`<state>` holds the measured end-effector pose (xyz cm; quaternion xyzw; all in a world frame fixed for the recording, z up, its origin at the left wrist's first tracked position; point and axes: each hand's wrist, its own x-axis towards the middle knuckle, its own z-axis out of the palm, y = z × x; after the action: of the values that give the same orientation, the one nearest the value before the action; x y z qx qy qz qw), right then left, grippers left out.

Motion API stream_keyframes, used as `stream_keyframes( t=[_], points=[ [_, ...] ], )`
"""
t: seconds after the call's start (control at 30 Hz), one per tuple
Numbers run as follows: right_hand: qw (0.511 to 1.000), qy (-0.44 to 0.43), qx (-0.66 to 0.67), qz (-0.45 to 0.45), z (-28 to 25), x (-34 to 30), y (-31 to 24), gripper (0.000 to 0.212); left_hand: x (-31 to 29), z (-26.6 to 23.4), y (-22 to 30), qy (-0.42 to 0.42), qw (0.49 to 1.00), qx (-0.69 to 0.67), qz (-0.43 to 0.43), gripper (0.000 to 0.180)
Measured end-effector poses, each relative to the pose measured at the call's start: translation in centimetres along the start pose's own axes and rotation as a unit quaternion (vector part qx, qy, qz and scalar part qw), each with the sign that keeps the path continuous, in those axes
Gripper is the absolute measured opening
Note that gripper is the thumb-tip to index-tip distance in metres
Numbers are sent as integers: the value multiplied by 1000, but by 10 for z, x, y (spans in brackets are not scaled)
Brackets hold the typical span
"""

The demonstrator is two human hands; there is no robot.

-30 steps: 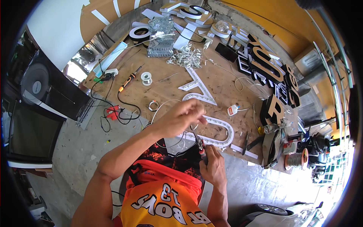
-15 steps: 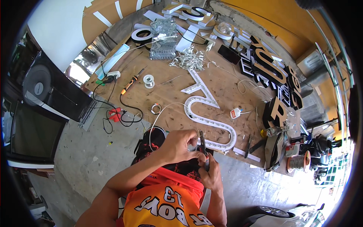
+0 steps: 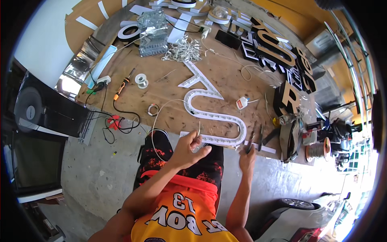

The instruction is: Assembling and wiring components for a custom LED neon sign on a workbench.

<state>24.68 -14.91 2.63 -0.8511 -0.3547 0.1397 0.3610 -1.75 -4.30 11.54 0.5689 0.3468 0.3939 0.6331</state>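
My left hand (image 3: 187,150) holds a thin white cable (image 3: 153,135), whose short end pokes up above the fingers. The thumb stands out to the right. From the hand, the cable loops left and back up to a white S-shaped letter (image 3: 240,125) lined with small LED modules. My right hand (image 3: 246,159) grips a pair of dark pliers (image 3: 250,142) at the table's front edge, jaws pointing away from me. Beyond the S lies a white Y-shaped letter (image 3: 201,78), also lined with LED modules.
A soldering iron (image 3: 123,85), a solder spool (image 3: 141,80) and a small wire coil (image 3: 153,109) lie left on the wooden table. A white glue bottle (image 3: 242,103) is right of the S. Tangled LED modules (image 3: 183,49) sit farther back; black-sided letters (image 3: 287,99) stand right.
My hands have parted. The right one has carried the pliers away to the right, to the table edge; the left has moved slightly left with the cable. The view has shifted a little.
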Motion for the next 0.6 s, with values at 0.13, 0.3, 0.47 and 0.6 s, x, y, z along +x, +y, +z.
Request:
stream_keyframes(
  t=[0.13, 0.3, 0.47, 0.6],
  points=[
    [999, -41, 20, 21, -28, 29, 31, 22, 6, -12, -4, -68, 997, -23, 12, 22],
    [873, -309, 376, -43, -22, -35, -44, 35, 8, -18, 23, -153, 987, -42, -16, 26],
    [840, -367, 391, -82, -22, -78, -103, 21, 12, -10, 52, -164, 986, 34, 14, 27],
    [833, -372, 392, -117, -18, -83, -114, 19, 14, -13, 65, -166, 981, 95, 44, 30]
  ],
)
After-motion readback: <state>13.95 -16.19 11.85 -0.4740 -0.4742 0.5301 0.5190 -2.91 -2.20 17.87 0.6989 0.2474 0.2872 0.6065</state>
